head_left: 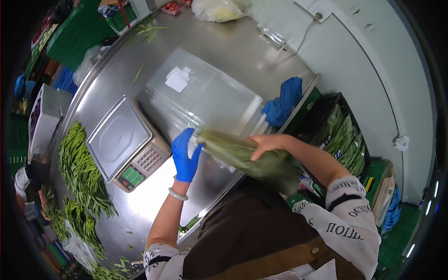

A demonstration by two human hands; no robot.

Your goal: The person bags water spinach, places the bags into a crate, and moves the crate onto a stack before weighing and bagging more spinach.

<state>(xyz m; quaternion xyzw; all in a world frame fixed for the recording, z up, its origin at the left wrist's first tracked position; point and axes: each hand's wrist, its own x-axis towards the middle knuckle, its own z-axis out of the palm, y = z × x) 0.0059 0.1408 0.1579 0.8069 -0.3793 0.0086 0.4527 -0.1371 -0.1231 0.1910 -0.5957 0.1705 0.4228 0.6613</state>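
1. Okay, head view: left hand in blue glove [185, 156], at the narrow stem end of a clear bag of long-stemmed leafy greens [247, 156]. Thumb and forefinger parted, small gap showing; cannot tell if any film is pinched.
2. Right hand [270, 145], bare: fingers part-curled over the bag's upper side, holding it around mid-length. Leafy end blurred, above the apron [252, 228]. Bag sits just beyond the near edge of the steel table [242, 42] at its leafy end, narrow end over the tabletop.
3. Handling, my judgement: spread the right hand's pressure wide, so leaves don't bruise. Steady the stem end lightly with the glove; stems could poke through thin film. Keep the bundle level and its loose leafy end supported. Gather film evenly, no hard tug.
4. Count, near things: 1 bag in hand; 1 digital scale [121, 133]; 1 stack of flat clear bags [214, 93], sheets too overlapped to count; 1 crumpled blue plastic piece [289, 98].
5. Count, edges: 2 main heaps of loose greens, upper [79, 161] and lower [81, 217]; 1 black crate [313, 114] of bagged greens, bags uncountable; 1 yellowish plastic bag [217, 10].
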